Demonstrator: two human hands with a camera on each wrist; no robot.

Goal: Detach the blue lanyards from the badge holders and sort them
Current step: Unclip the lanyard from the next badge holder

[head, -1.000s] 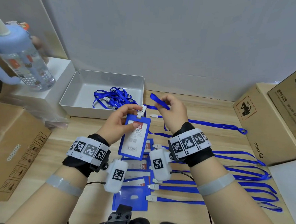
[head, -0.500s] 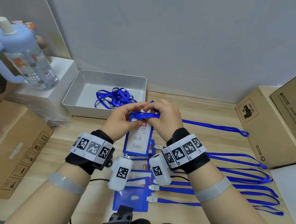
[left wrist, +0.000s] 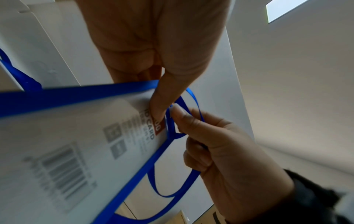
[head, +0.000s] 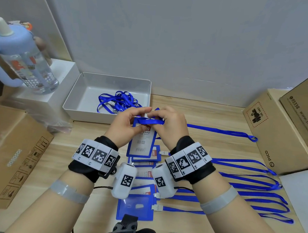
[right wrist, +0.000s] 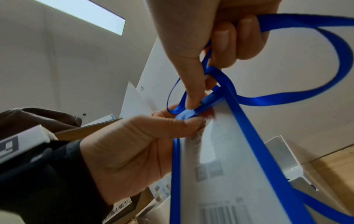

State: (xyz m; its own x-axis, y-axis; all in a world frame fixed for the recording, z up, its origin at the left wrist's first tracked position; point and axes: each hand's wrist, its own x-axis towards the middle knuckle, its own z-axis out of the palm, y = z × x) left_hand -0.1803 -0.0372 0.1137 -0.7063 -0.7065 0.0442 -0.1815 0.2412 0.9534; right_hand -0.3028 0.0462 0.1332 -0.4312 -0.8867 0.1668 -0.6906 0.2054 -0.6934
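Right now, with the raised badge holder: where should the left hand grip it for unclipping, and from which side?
Probably at the top edge, coming from the left. The badge holder hangs upright with its long body free below, and the lanyard joins at the top middle. The left hand already pinches there beside the clip, thumb on the front face, leaving the right hand free to work the strap.

My left hand (head: 125,125) and right hand (head: 170,125) are pinching a blue lanyard (head: 150,121) atop a raised badge holder (head: 141,144); gray tray (head: 85,97) lying beyond.
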